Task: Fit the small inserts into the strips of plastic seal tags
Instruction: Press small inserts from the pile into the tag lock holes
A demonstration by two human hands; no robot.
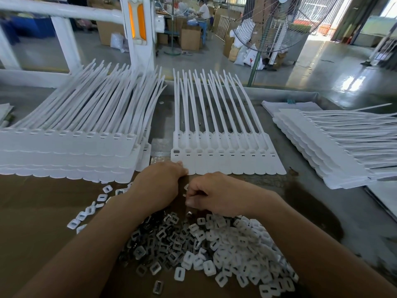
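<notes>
A white strip of seal tags lies flat in the middle of the bench, tails pointing away from me. Its leftmost socket holds a grey insert; the other sockets look empty. My left hand sits with curled fingers at the strip's near left corner, touching its edge; whether it holds anything is hidden. My right hand is just to its right, fingers curled, pinching a small white insert. A big heap of small white and metal inserts lies right below both hands.
A tall stack of tag strips stands on the left. Another stack lies fanned on the right. Loose inserts are scattered on the brown cardboard at left. A floor fan and a white frame stand beyond the bench.
</notes>
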